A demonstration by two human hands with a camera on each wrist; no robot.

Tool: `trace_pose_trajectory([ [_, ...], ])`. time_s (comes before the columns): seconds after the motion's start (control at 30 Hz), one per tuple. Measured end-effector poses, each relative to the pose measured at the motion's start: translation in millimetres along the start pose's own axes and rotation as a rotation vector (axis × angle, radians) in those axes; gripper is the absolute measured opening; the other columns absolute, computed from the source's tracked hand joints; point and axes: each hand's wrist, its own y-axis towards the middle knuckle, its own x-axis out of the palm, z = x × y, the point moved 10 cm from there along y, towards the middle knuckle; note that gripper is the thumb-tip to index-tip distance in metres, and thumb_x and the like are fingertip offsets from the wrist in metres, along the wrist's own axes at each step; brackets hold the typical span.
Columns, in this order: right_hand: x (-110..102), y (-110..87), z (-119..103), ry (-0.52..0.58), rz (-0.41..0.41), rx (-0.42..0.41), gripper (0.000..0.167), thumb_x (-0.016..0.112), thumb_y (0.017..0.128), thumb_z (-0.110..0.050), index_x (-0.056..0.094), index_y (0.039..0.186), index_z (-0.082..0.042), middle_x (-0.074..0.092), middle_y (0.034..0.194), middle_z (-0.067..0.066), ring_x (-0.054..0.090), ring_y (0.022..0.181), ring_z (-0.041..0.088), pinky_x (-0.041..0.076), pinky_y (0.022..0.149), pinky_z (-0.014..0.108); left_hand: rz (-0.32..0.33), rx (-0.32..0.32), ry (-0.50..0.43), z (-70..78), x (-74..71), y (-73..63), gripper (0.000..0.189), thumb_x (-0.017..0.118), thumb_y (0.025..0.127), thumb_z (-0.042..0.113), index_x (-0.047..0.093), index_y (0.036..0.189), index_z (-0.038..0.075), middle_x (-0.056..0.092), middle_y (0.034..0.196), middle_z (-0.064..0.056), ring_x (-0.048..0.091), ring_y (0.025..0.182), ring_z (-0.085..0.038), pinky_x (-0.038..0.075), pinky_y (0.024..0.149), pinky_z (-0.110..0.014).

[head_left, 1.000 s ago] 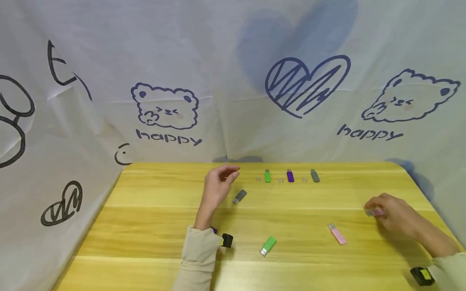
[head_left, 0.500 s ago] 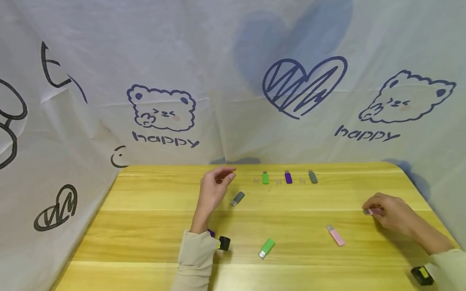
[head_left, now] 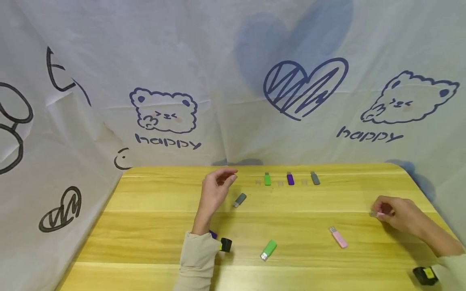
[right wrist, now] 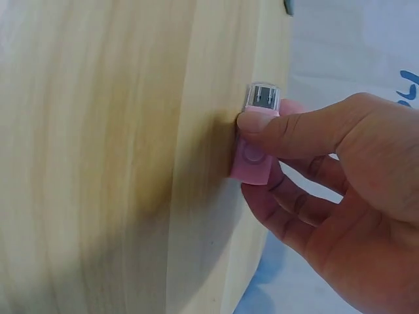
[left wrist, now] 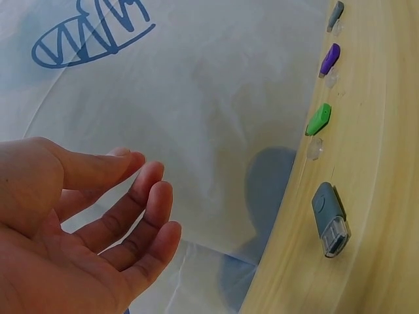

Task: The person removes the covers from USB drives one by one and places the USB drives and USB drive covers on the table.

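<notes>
My right hand (head_left: 404,216) pinches a pink USB stick (right wrist: 252,160) between thumb and fingers, above the right part of the table. The stick's connector end has a clear cap on it. My left hand (head_left: 214,192) hovers near the back left of the table, fingers loosely bent, with nothing in it. Closest to it lies a grey capped USB stick (head_left: 240,199). A second pink USB stick (head_left: 338,237) and a green USB stick (head_left: 268,249) lie nearer the front. Partly hidden by the left wrist is a purple item (head_left: 213,234).
Along the back edge stand out a green stick (head_left: 267,179), a purple stick (head_left: 290,179) and a grey stick (head_left: 315,178), uncapped, with small clear caps (head_left: 280,183) beside them. Behind the wooden table (head_left: 145,226) hangs a printed cloth (head_left: 225,121).
My right hand has shifted slightly to the right with the pink USB stick, which is now more covered by the fingers in the head view. The left hand stays nearly still.
</notes>
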Motion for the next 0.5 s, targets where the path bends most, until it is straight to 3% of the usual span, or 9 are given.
trace_pose_trajectory([
  [0.17,-8,1.2,-9,0.018,0.055,-0.003,0.029,0.082,0.079,0.009,0.066,0.088,-0.013,0.064,0.079,-0.01,0.056,0.07,-0.004,0.053,0.057,0.024,-0.008,0.009,-0.01,0.9,1.1,-0.9,0.017,0.069,0.098,0.005,0.075,0.114,0.001,0.075,0.106,-0.012,0.07,0.094,-0.027,0.057,0.086,-0.042],
  [0.37,-35,6.8,-33,0.01,0.159,-0.026,0.026,0.082,0.078,0.01,0.072,0.091,-0.01,0.067,0.08,-0.008,0.058,0.072,-0.004,0.054,0.057,0.019,-0.038,0.013,-0.045,0.3,8.1,-0.2,0.016,0.07,0.097,0.003,0.076,0.112,0.001,0.075,0.105,-0.014,0.07,0.096,-0.029,0.058,0.089,-0.046],
  [0.5,-50,12.9,-45,0.001,0.19,0.02,0.022,0.084,0.078,0.006,0.073,0.091,-0.008,0.07,0.083,-0.004,0.058,0.073,-0.004,0.054,0.057,0.017,-0.056,0.013,-0.046,1.1,11.7,-0.2,0.016,0.071,0.097,0.004,0.075,0.112,0.0,0.075,0.106,-0.014,0.071,0.099,-0.03,0.058,0.091,-0.046],
])
